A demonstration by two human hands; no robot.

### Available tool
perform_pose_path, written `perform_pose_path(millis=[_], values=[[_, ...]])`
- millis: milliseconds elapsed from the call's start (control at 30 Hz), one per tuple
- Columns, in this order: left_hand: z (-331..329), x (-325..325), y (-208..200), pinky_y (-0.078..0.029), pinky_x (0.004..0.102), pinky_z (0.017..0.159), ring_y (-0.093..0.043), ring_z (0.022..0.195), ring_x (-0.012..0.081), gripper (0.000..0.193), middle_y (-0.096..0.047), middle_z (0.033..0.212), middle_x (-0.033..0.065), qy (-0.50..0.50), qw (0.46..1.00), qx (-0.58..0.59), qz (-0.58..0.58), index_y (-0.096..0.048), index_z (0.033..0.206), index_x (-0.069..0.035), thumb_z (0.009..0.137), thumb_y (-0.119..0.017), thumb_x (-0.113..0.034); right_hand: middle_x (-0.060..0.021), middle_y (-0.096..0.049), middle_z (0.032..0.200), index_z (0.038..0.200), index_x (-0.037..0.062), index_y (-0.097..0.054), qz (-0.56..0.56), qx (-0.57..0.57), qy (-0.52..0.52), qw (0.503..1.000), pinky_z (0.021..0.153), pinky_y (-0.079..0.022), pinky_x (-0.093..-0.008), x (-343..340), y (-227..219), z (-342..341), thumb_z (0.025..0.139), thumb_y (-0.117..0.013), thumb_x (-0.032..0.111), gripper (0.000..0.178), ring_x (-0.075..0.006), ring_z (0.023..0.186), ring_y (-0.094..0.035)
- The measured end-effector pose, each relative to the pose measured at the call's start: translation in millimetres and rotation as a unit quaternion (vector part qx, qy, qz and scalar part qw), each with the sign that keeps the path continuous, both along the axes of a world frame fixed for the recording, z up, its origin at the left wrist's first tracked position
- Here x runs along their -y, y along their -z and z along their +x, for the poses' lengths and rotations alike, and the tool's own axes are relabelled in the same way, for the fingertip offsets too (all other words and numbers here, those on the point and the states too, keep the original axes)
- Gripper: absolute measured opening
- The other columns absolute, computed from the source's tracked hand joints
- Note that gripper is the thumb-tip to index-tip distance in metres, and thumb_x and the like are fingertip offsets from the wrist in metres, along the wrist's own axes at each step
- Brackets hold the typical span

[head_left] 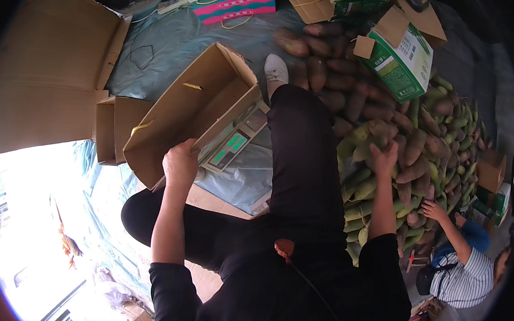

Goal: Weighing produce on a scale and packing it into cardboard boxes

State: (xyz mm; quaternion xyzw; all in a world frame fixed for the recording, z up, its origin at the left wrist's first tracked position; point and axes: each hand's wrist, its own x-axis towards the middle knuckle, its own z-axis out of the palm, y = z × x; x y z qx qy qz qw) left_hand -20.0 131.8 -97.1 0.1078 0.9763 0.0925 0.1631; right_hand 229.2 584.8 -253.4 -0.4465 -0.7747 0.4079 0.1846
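Observation:
My left hand (180,163) is closed on the near rim of an open cardboard box (199,95). Tilted, the box rests on a scale (231,150) with lit green displays, and its visible inside holds nothing. Off to the right, my right hand (383,159) reaches into a large heap of long root vegetables (410,152), some green, some reddish-brown. Its thumb and fingers curl round one root vegetable (381,130) at the heap's left side. How firm that grip is cannot be made out.
A co-worker in a striped shirt (464,282) reaches into the heap from the right. Beyond it stand a green-and-white carton (398,57) and a pink-and-blue box (234,7). Large cardboard (44,71) fills the left. Plastic sheeting (157,54) covers the floor.

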Motion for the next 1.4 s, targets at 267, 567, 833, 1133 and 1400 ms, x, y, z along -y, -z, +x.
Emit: perform_pose_path(millis=[267, 567, 833, 1133, 1400], values=[[-5.3, -8.3, 2.3, -0.052, 0.0458, 0.071, -0.064, 0.081, 0.0368, 0.022, -0.066, 0.084, 0.0186, 0.016, 0.998, -0.053, -0.004, -0.065, 0.101, -0.011, 0.079, -0.065, -0.015, -0.0115, -0.050, 0.123, 0.129, 0.0001, -0.042, -0.018, -0.328, -0.144, 0.934, 0.091, -0.048, -0.0315, 30.1, -198.9, -151.5, 0.076, -0.072, -0.001, 0.061, -0.0190, 0.113, -0.052], [-13.9, -6.8, 12.6, -0.050, 0.0486, 0.069, -0.063, 0.080, 0.0402, 0.019, -0.065, 0.080, 0.0209, 0.056, 0.996, -0.072, 0.006, -0.065, 0.094, -0.007, 0.079, -0.064, -0.020, -0.0060, -0.061, 0.098, 0.111, 0.0053, -0.055, -0.066, -0.338, -0.351, 0.871, 0.079, -0.050, -0.0299, 171.2, -247.6, -292.4, 0.064, -0.079, 0.013, 0.053, -0.0158, 0.093, -0.060], [-8.7, -16.2, 5.6, -0.050, 0.0483, 0.069, -0.063, 0.080, 0.0406, 0.019, -0.066, 0.082, 0.0208, 0.062, 0.996, -0.068, 0.007, -0.065, 0.094, -0.006, 0.080, -0.062, -0.018, -0.0150, -0.056, 0.099, 0.103, 0.0073, -0.053, -0.081, -0.129, -0.305, 0.940, 0.076, -0.048, -0.0439, 289.6, -153.6, -327.4, 0.064, -0.077, 0.012, 0.046, -0.0350, 0.092, -0.059], [-8.0, -18.2, 11.8, -0.050, 0.0456, 0.070, -0.063, 0.081, 0.0402, 0.019, -0.066, 0.085, 0.0201, 0.060, 0.995, -0.063, 0.045, -0.065, 0.096, -0.006, 0.078, -0.064, -0.014, -0.0160, -0.062, 0.099, 0.100, 0.0072, -0.064, 0.136, 0.004, -0.430, 0.893, 0.074, -0.047, -0.0486, 227.8, -198.7, -315.4, 0.079, -0.066, 0.020, 0.025, -0.0314, 0.097, -0.062], [-12.3, -11.7, 5.6, -0.050, 0.0432, 0.071, -0.063, 0.083, 0.0396, 0.020, -0.066, 0.086, 0.0212, 0.054, 0.995, -0.061, 0.063, -0.064, 0.094, -0.001, 0.078, -0.064, -0.012, -0.0099, -0.065, 0.095, 0.100, 0.0106, -0.063, 0.197, -0.004, -0.250, 0.948, 0.074, -0.050, -0.0413, 32.9, -160.9, -202.0, 0.082, -0.064, 0.019, 0.020, -0.0306, 0.092, -0.062]])
